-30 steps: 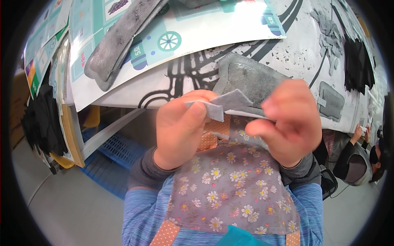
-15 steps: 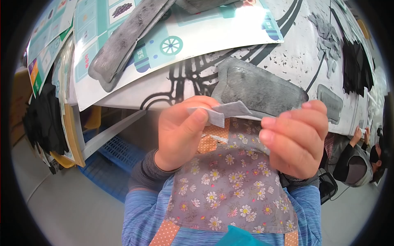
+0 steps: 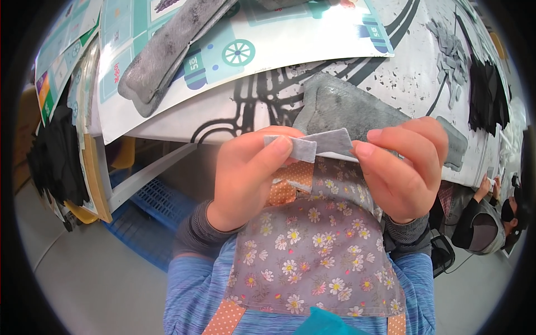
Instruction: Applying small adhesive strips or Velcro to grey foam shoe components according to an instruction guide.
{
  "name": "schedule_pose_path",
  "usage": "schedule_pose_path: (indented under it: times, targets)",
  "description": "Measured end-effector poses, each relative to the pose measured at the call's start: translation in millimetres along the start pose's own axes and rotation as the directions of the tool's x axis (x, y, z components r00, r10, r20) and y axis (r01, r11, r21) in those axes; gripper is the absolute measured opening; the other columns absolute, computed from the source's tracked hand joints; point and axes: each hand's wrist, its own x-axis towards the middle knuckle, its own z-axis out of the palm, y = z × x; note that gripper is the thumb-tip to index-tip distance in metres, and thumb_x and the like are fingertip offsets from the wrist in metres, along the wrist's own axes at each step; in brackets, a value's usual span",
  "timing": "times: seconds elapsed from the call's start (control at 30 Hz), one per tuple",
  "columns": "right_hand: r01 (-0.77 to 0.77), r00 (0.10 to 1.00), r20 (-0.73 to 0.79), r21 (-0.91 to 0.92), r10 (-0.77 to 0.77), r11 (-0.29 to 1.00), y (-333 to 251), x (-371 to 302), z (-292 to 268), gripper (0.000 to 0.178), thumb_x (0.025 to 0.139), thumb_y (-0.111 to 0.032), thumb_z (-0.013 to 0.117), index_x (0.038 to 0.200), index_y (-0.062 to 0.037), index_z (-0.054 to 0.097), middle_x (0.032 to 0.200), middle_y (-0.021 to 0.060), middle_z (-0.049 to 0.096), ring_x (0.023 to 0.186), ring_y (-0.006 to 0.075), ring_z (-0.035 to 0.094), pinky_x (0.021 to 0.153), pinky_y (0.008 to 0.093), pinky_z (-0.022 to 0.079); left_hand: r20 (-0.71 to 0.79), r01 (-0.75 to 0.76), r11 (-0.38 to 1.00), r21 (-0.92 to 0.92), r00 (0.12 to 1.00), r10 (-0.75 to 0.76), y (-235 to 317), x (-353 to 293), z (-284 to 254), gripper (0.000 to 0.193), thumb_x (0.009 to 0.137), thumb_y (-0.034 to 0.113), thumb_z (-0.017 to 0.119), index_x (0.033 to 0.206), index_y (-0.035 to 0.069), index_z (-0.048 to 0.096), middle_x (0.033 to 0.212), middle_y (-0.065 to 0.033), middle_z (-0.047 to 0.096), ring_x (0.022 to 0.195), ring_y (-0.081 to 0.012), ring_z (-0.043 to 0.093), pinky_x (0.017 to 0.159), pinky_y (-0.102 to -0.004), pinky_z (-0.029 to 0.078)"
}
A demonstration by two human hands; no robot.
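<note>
Between the thumb and fingers of my left hand [image 3: 245, 164] is a small grey felt strip [image 3: 329, 142]. Its pale near flap [image 3: 303, 149] crosses over a darker part that slants up to the right; whether this is one folded strip or two, I cannot tell. My right hand [image 3: 405, 167] is closed in a pinch, its fingertips right by the strip's right end. What it holds, if anything, is hidden. Behind both hands, a grey fuzzy fabric piece [image 3: 352, 106] with a stitched edge lies on the table, partly covered by my right hand.
A long folded grey piece [image 3: 167, 61] rests on the printed sheet [image 3: 279, 53]. Grey strips [image 3: 449, 53] are heaped at the far right, near black fabric [image 3: 488, 95]. More black fabric [image 3: 58, 162] hangs at left. A blue plastic crate [image 3: 145, 229] stands below; another person [image 3: 486, 223] sits at right.
The strip has turned flatter and shifted slightly right in my left hand. My right hand has risen a little, and the gap between its fingertips and the strip's end has closed.
</note>
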Motion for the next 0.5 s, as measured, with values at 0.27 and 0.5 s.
schedule_pose_path:
  times: [0.27,0.5]
  targets:
    - [0.090,0.996,0.033,-0.142,-0.086,0.986,-4.4,1.5,0.4,0.034,0.057,-0.017,0.069,0.090,-0.0152,0.073,0.098,-0.0054,0.068,0.083,0.0154,0.054,0.072,0.0319,0.042,0.022,0.112,0.991,-0.078,0.994,-0.111,1.4,1.3,-2.5,0.033,0.099,0.018,0.058,0.112,-0.012,0.064,0.105,-0.0130,0.067,0.097,-0.0164,0.062,0.088,-0.0306,0.049]
    - [0.056,0.998,0.024,-0.119,-0.053,0.991,-5.3,3.4,5.7,0.029,0.056,-0.017,0.068,0.085,-0.0185,0.071,0.097,-0.0065,0.068,0.085,0.0144,0.054,0.080,0.0343,0.043,0.072,0.188,0.982,-0.022,0.980,-0.186,6.5,5.0,-4.9,0.034,0.099,0.020,0.057,0.111,-0.011,0.065,0.103,-0.0125,0.068,0.095,-0.0162,0.064,0.085,-0.0286,0.051]
